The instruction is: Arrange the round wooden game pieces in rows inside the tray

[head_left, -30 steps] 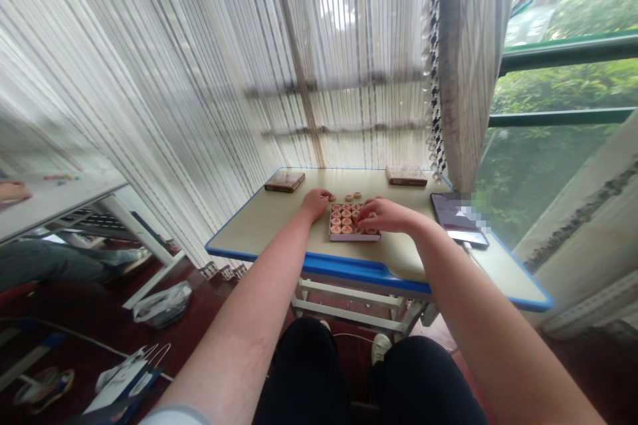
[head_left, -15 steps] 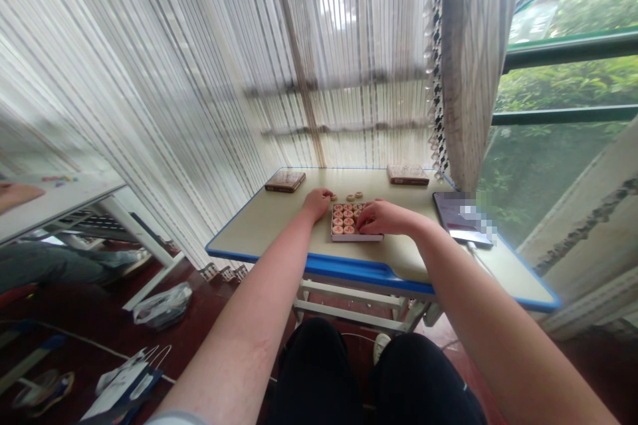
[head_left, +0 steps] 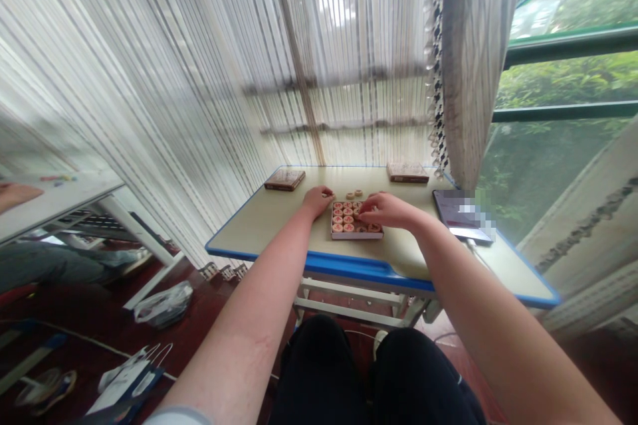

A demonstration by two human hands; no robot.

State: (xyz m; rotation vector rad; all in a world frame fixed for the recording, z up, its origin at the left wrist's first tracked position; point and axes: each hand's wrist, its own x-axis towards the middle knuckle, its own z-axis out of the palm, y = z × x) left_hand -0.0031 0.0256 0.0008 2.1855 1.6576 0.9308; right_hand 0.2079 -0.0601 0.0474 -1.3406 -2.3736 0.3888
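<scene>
A shallow white tray [head_left: 357, 235] packed with round wooden chess discs marked in red lies in the middle of the small blue-edged desk [head_left: 349, 265]. My right hand [head_left: 386, 208] hovers over the tray's far right part, fingers curled down onto the discs. My left hand [head_left: 317, 199] rests curled on the desk just left of the tray, beside a few loose discs [head_left: 353, 194] behind the tray. Whether either hand grips a disc is hidden.
A brown box half [head_left: 284, 179] lies at the desk's back left and another [head_left: 407, 172] at the back right. A dark phone [head_left: 461, 216] sits at the right. Striped curtains hang behind. Bags lie on the floor at left; another person's legs show far left.
My right hand has lifted slightly and shifted toward the tray's far side, uncovering discs at the tray's near right. My left hand has stayed put.
</scene>
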